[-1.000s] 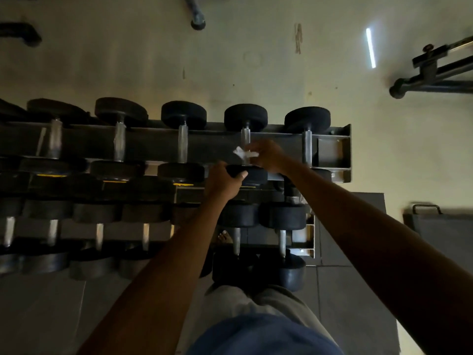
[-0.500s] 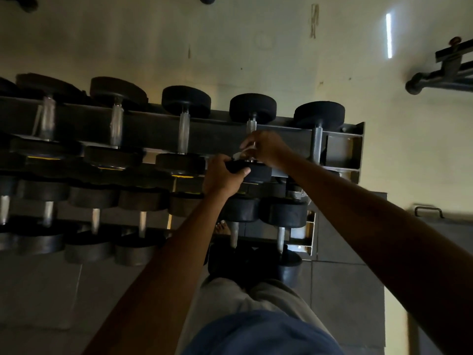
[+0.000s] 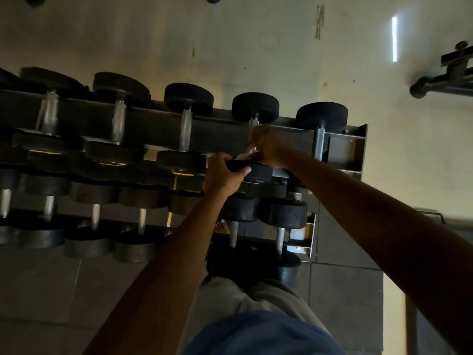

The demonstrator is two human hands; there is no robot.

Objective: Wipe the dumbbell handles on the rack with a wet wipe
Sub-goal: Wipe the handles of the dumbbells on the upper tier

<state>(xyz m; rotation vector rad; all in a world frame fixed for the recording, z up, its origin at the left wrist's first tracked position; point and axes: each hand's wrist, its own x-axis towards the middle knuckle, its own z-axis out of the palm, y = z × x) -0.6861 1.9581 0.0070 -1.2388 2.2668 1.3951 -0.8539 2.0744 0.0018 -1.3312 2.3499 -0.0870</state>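
**Two hands clean one dumbbell handle on a dim gym rack**

Head camera, looking steeply down: a dark metal dumbbell rack (image 3: 345,149) with several tiers runs across the picture, holding rows of black round-headed dumbbells with pale metal handles. The person's left hand (image 3: 222,175) curls its fingers over the near head of the fourth black rubber dumbbell (image 3: 256,106) on the top tier, steadying it. Just beside it, the right hand (image 3: 271,147) is wrapped around that dumbbell's handle, pinching a crumpled white wet wipe (image 3: 245,156) against the metal. Only a scrap of the wipe shows between the two hands, which sit close together, nearly touching.

To do this step well, the left hand should likely keep the dumbbell from rolling while the right twists the wipe around the whole handle and slides it from one head to the other, so the underside is not missed. The neighbouring grey metal handle (image 3: 320,144) at the rack's right end looks like the natural next one.

The rack stands on dark floor tiles (image 3: 345,303) against a pale yellowish wall (image 3: 256,42). Lighting is low. A black bar of other gym equipment (image 3: 440,83) juts in at upper right. The person's beige trousers and blue top show at the bottom.
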